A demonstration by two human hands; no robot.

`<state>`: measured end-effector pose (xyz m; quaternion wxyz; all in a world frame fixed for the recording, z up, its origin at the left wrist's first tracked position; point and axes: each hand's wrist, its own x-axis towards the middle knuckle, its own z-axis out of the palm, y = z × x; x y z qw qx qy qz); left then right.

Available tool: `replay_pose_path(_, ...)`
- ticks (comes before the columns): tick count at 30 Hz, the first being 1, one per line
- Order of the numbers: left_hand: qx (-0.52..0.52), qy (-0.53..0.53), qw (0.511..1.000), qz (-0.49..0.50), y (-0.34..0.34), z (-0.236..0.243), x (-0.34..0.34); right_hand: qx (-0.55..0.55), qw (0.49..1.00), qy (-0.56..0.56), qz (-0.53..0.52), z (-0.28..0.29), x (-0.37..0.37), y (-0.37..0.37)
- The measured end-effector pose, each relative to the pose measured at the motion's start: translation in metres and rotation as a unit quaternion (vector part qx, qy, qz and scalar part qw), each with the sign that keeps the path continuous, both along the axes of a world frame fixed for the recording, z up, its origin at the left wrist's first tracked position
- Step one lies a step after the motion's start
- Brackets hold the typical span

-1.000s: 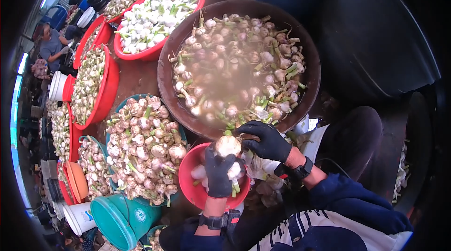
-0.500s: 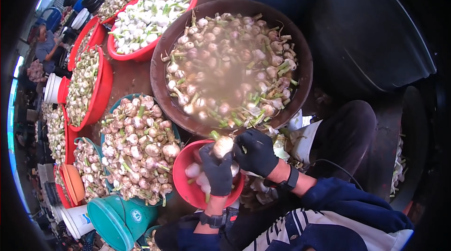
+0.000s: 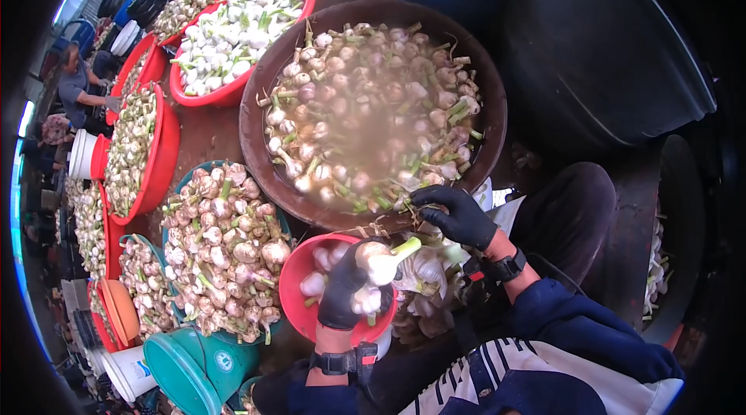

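My left hand (image 3: pixel 347 288), in a black glove, is closed around a white garlic bulb (image 3: pixel 380 262) whose green stem points right. Beneath the hand stands a small red bowl (image 3: pixel 292 275) with a few peeled white bulbs in it. My right hand (image 3: pixel 453 214), also gloved in black, hovers at the near rim of a large brown tub (image 3: pixel 497 96), its fingers apart. Garlic bulbs (image 3: pixel 330 88) float in the tub's cloudy water. Loose pale skins (image 3: pixel 431 275) lie between the red bowl and my right wrist.
Left of the bowl, a teal tub holds heaped unpeeled garlic (image 3: pixel 225 248). A red basin of white garlic (image 3: pixel 233 38) stands beyond. Several more red basins line the left side. A green bucket (image 3: pixel 183 368) lies tilted near me. At far left sits another person (image 3: pixel 76 88).
My right hand has moved away from the garlic bulb, up and right to the tub's rim, and its fingers have spread. The bulb's stem now points right in my left hand.
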<state>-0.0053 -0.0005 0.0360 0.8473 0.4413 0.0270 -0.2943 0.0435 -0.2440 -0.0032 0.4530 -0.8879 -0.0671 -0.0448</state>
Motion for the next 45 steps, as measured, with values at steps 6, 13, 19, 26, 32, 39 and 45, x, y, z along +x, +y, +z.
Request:
replay_pose_path(6,0.006,0.049,0.999,0.004,-0.012,0.002,0.001,0.162,0.945,0.173,0.226,0.034,-0.021,0.026)
replay_pose_path(13,0.338,-0.102,0.936,0.015,-0.021,-0.018,-0.008,0.06,0.986,0.08,0.136,0.014,-0.034,0.04)
replay_pose_path(19,0.442,-0.31,0.841,-0.035,-0.023,-0.004,-0.005,0.151,0.96,0.227,0.068,-0.004,-0.032,0.04)
replay_pose_path(26,0.364,-0.313,0.877,0.005,-0.025,-0.027,-0.007,0.246,0.931,0.271,0.012,-0.022,-0.037,0.033)
replay_pose_path(32,0.282,-0.068,0.955,0.063,-0.028,-0.027,-0.007,0.184,0.967,0.171,0.046,0.017,-0.044,0.046)
replay_pose_path(39,0.108,0.028,0.992,0.057,-0.037,-0.013,-0.011,0.204,0.906,0.197,-0.314,-0.04,-0.017,-0.031)
replay_pose_path(45,0.118,-0.132,0.984,0.022,-0.2,0.076,0.015,0.219,0.961,0.062,-0.155,-0.032,-0.051,0.015)
